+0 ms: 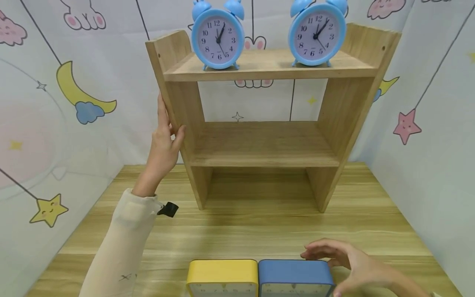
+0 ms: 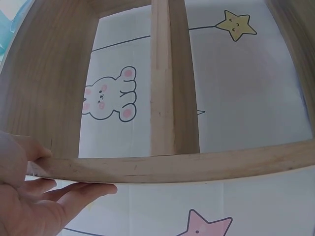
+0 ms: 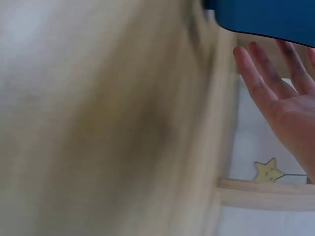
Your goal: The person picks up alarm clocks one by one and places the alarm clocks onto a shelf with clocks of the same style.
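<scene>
Gripping the shelf point(image 1: 265, 142) sidewall, the left hand point(image 1: 163, 142) should brace firmly; the right hand point(image 1: 354, 266), loosely curved at the blue clock point(image 1: 295, 271) on the table point(image 1: 237, 231), contact unclear, should clasp without nudging the adjacent yellow clock point(image 1: 222, 271).

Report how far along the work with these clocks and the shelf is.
Looks done: two light-blue alarm clocks stand on top of the shelf. In hand: the left hand grips the shelf's side; the right hand is open beside the blue clock. Probably left: placing that and the yellow clock, both in front of the shelf.
</scene>
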Tool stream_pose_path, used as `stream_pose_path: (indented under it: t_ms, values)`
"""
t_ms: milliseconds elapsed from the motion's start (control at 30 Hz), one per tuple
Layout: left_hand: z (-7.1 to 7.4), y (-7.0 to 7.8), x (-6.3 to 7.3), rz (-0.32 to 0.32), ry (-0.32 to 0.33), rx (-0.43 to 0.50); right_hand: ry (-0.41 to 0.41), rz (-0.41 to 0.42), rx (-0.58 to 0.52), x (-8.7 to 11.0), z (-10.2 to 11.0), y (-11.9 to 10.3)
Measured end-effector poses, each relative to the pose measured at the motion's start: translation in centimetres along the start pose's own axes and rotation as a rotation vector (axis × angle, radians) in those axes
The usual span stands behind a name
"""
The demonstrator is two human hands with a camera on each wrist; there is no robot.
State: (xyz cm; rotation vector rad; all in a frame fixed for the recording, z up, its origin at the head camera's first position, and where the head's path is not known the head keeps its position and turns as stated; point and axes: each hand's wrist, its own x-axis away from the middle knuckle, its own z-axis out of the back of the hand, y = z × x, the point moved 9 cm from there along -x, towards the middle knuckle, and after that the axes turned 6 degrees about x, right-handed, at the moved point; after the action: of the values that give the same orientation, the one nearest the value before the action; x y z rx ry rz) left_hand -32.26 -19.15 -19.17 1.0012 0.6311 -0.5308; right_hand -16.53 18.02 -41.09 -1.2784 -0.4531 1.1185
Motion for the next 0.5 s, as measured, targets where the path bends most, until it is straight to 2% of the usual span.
stream_pose_path:
  t_ms: [133, 300, 400, 500]
  values:
    - [0.0, -0.1, 0.0, -0.007, 0.004, 0.000, 0.023, -0.054, -0.159, 0.9, -0.5, 1.5]
    - [0.0, 0.0, -0.1, -0.014, 0.010, 0.002, 0.113, -0.148, -0.319, 1.8, -0.6, 2.9]
    - [0.1, 0.1, -0.1, -0.020, 0.016, 0.004, 0.134, -0.150, -0.369, 2.0, -0.7, 3.2]
    - [0.0, 0.0, -0.2, -0.020, 0.018, 0.011, 0.148, -0.116, -0.392, 2.2, -0.9, 3.1]
